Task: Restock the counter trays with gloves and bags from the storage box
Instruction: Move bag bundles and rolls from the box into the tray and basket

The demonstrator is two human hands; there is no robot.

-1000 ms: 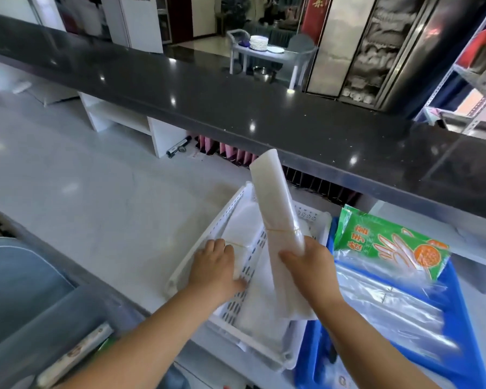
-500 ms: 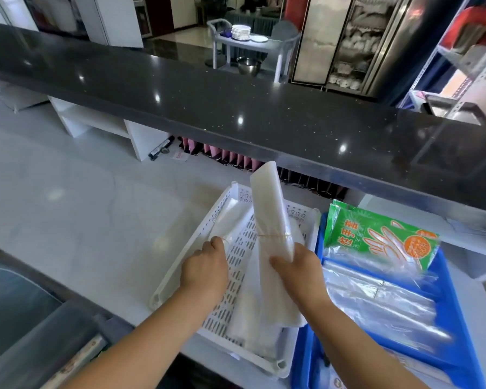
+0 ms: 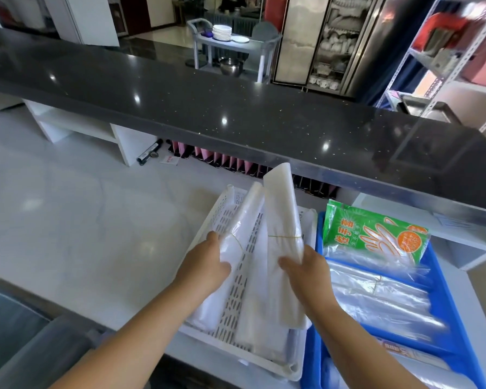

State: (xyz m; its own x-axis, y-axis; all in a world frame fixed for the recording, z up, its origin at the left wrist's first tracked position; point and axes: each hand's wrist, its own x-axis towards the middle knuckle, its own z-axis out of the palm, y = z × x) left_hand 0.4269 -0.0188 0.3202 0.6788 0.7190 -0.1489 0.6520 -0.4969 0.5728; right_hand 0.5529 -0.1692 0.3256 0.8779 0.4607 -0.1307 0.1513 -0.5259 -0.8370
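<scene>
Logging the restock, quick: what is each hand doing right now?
Left hand: closed on the left bag bundle over the white tray.
Right hand: closed on the upright bag bundle.

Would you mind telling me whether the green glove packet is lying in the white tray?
No, the green glove packet lies in the blue tray, beside the white tray.

the scene is bright and evenly lit, with soft, faint shadows. small ceiling lights glint as white dots on the dark polished counter top [image 3: 236,113], and the pale worktop [image 3: 67,220] shows broad hazy glare. straight edges bow toward the frame borders. the shelving [image 3: 461,51] at far right and the lower corners look smeared and soft.
</scene>
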